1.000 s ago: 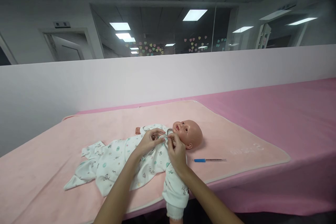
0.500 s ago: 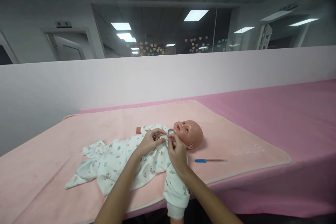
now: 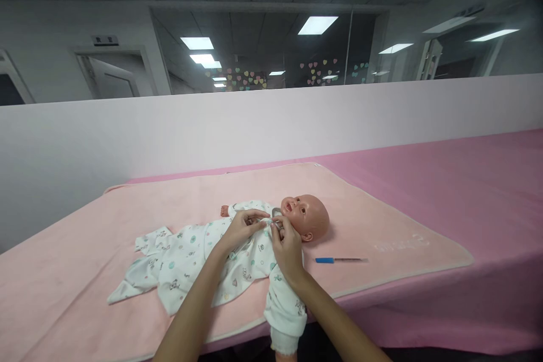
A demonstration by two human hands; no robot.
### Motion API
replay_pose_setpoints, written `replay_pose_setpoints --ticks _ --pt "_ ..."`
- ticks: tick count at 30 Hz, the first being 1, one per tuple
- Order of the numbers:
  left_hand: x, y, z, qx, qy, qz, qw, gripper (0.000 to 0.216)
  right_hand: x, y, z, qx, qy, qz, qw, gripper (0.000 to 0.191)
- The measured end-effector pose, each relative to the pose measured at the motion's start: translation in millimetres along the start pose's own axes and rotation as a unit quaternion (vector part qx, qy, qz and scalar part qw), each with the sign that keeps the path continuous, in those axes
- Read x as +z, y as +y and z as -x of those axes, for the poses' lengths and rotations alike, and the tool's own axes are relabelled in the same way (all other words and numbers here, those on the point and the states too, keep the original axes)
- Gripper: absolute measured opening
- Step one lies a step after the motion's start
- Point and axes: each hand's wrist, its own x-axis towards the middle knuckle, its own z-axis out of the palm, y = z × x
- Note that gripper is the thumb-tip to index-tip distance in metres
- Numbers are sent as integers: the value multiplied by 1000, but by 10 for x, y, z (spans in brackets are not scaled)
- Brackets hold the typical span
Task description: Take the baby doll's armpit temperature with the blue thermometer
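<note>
A white, green-printed cloth garment (image 3: 185,257) is pinched near its collar (image 3: 275,211) by the arched left hand (image 3: 241,231) and curled right hand (image 3: 288,248).

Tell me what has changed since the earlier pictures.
Only the view drifted slightly, putting the scene a touch further right; nothing was visibly taken up or let go. The left hand and right hand stay at the printed outfit near the doll's head; the blue-ended stick still lies on the peach blanket.

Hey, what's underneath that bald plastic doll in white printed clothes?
A peach fabric mat with pale edging shows around the doll; whatever lies directly under its body is hidden.
</note>
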Motion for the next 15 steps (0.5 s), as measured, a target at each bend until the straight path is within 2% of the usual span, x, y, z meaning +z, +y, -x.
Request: replay_pose_setpoints --ticks 6,15 --pt "-25 -53 11 -5 1 -22 1000 34 -10 -34 -9 12 4 -23 1000 14" --pt "-25 -17 16 -17 -23 25 999 37 -12 -37 -21 0 15 -27 1000 15"
